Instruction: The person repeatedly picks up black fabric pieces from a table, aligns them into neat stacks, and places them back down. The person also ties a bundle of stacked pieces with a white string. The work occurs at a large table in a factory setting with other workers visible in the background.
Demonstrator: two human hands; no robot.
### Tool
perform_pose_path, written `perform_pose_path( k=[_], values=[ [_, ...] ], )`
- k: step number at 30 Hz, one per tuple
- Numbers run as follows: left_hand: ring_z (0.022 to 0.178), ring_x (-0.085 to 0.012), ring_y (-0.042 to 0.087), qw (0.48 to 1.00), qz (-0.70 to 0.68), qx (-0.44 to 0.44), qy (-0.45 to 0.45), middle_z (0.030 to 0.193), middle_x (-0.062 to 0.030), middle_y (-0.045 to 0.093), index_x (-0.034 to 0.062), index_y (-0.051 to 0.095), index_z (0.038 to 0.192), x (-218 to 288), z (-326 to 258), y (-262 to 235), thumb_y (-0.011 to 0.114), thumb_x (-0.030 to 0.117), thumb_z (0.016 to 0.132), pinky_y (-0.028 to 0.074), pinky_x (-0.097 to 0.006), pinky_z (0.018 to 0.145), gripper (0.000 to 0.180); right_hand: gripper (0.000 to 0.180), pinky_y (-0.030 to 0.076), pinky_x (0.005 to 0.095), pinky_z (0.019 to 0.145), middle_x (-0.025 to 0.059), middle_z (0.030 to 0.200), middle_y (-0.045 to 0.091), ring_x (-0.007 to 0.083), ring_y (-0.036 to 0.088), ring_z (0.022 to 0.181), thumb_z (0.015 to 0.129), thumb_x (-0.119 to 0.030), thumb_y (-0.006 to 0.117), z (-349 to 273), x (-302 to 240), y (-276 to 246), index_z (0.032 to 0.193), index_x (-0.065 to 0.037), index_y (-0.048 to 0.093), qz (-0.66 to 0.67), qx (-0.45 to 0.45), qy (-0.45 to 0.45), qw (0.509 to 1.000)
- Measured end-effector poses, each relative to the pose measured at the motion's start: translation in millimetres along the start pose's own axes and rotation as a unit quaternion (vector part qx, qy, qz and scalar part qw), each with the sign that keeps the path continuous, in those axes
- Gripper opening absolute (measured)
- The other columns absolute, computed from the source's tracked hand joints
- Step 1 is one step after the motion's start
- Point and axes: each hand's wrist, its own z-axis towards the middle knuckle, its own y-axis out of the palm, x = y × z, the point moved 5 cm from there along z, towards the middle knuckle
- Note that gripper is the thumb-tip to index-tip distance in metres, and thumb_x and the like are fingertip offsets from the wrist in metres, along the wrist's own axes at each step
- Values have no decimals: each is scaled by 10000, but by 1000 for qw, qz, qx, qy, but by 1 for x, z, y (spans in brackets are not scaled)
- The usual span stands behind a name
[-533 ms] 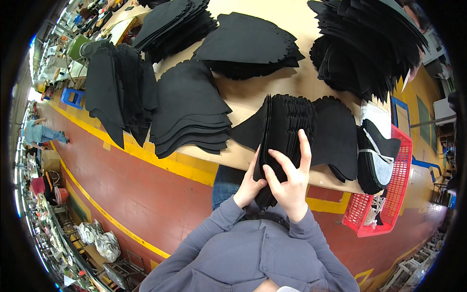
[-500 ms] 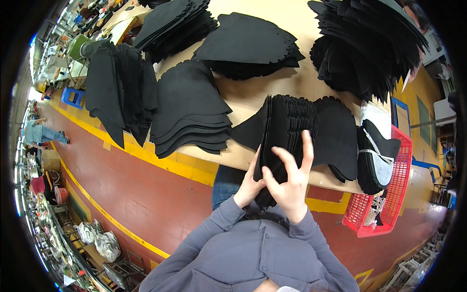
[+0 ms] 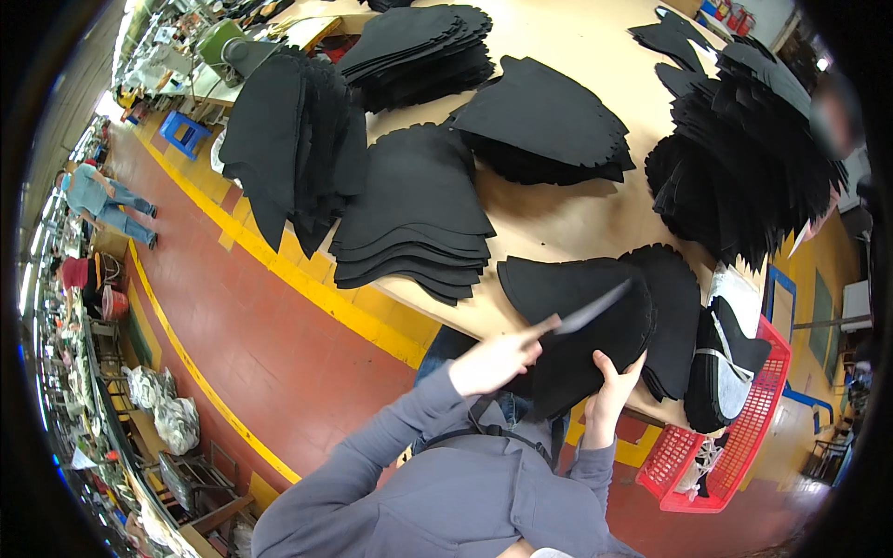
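At the table's near edge lies a stack of black cut pieces (image 3: 595, 339), scalloped along one side and tilted toward me. My right hand (image 3: 609, 386) grips its near right edge, the thumb on top and the other fingers mostly hidden. Above the stack's left part, my left hand (image 3: 502, 358) is closed around one end of a long, narrow, pale thing (image 3: 595, 309). Motion smears it, so I cannot tell its kind. Just right of the stack sits another black stack (image 3: 672, 312), and beyond that a bundle (image 3: 721, 372) tied with a light strip.
More black stacks (image 3: 409, 200) stand across the pale wooden table (image 3: 558, 219). A tall fanned pile (image 3: 744, 158) is at the right. Below the table's right corner is a red plastic basket (image 3: 684, 465). A person (image 3: 107, 200) walks in the aisle at far left.
The black stack was upright between both hands; now it lies over, its broad face up. My left hand has let go of it and holds the pale thing. The view has shifted.
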Motion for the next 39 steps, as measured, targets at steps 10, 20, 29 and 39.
perform_pose_path(
  k=[10, 20, 29, 39],
  values=[
    [1178, -371, 525, 636, 489, 580, 141, 1491, -197, 414, 121, 366, 1504, 160, -133, -111, 499, 25, 917, 393, -423, 1033, 609, 801, 494, 350, 932, 134, 1202, 585, 247, 587, 1067, 633, 95, 729, 6, -9, 4, 1367, 26, 415, 44, 4, 36, 998],
    [1494, -420, 43, 869, 389, 287, 107, 1625, -193, 98, 123, 71, 1576, 25, 11, -126, 746, 412, 810, 82, -644, 1146, 1061, 736, 483, 338, 962, 101, 1159, 638, 225, 617, 1063, 540, 76, 757, 2, -17, -13, 1245, 4, 559, 127, -108, 25, 986],
    [1118, -259, 560, 863, 233, 253, 371, 1150, -113, 585, 52, 543, 1310, 85, -47, -119, 826, -43, 548, 423, -342, 983, 819, 721, 523, 327, 869, 123, 1094, 663, 214, 670, 967, 577, -82, 895, 9, -75, 83, 1207, -17, 551, -129, -283, -370, 875],
    [1471, -308, 244, 857, 223, 329, 328, 1568, -161, 300, 39, 218, 1525, 24, -17, -118, 891, -37, 535, 226, -393, 1197, 1200, 1310, 261, 414, 1161, 182, 1498, 298, 300, 319, 1396, 527, -150, 950, 57, 12, 126, 1511, -74, 88, -277, -299, -324, 854]
  ],
)
